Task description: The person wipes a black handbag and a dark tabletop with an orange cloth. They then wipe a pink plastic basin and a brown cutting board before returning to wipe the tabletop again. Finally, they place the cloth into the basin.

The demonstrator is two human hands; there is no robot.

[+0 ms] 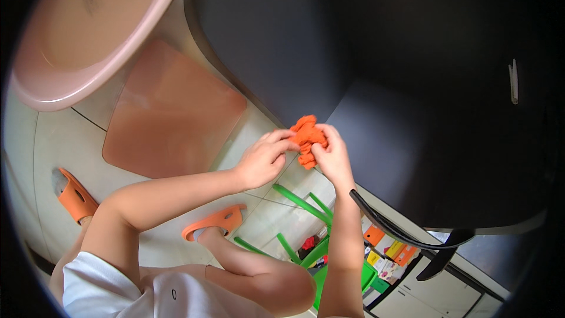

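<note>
A lumpy, soft orange mass (307,136) is held up between my two hands; whether it is cloth or modelling clay I cannot tell. From the right, my right hand (332,152) grips it, with the thumb in front and the fingers behind. My left hand (267,159) pinches its left side between extended fingers. Both hands are over the near edge of a dark tabletop (265,39). Part of the mass is hidden by my fingers.
A pink basin (101,80) stands at the upper left, beside a pink square panel or stool top (172,115). On the table's far right lies a thin white object (513,81). Below are a green plastic rack (304,205), several colourful boxes (390,251) and a black curved bar (388,229).
</note>
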